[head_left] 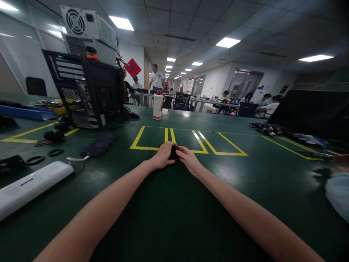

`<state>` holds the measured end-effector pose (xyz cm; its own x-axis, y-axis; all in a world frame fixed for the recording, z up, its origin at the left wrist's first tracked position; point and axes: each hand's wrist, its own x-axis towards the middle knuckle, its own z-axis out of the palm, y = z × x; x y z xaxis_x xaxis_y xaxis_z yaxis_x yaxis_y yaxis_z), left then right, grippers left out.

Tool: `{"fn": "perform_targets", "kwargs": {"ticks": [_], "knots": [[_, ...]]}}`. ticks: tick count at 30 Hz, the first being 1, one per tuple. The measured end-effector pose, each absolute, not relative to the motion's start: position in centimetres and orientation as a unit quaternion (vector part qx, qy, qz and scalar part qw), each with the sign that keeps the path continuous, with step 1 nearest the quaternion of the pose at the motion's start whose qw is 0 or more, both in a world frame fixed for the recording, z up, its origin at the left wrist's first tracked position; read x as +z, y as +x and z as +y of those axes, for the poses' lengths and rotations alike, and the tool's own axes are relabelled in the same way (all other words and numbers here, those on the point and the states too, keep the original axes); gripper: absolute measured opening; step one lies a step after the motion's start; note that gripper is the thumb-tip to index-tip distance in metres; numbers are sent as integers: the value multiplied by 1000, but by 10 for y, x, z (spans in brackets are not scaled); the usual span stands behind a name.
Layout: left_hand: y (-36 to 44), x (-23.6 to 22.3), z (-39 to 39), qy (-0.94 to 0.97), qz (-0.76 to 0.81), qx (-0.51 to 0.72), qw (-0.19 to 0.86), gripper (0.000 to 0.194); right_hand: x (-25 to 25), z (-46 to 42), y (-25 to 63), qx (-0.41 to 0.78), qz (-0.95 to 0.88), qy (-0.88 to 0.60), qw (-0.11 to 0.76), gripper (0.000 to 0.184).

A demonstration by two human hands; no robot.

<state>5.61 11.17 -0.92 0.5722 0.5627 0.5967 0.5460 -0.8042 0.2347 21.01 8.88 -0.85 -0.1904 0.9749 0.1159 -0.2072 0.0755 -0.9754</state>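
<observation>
Between my hands is a small black object (172, 154), mostly covered by fingers, so its kind cannot be made out. My left hand (163, 155) is closed around its left side. From the right, the fingertips of my right hand (188, 159) press against it, with thumb and fingers close together. Both hands are low over the green tabletop (174, 211), at the front line of yellow tape marks (145, 148).
A black computer case (95, 91) topped by a power supply (81, 23) stands left. Beyond my hands is a white bottle (157, 106). A white power strip (35, 187) lies near left. Cables (265, 128) and another person's sleeve (338, 194) are at right.
</observation>
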Motion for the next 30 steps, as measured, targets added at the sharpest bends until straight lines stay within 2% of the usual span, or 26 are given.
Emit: {"fn": "perform_targets", "kwargs": {"ticks": [7,17,26,30], "knots": [[56,-10,113,888,306,343,8,57,-2,82,204,545,-530,-373,532,14],[57,-11,112,884,316,344,-5,54,-5,94,203,628,-445,-351,534,21],[58,-12,114,882,318,347,-8,56,-3,88,203,609,-467,-327,551,15],[58,-12,114,883,319,344,0,55,-3,90,203,616,-448,-332,557,20]]}}
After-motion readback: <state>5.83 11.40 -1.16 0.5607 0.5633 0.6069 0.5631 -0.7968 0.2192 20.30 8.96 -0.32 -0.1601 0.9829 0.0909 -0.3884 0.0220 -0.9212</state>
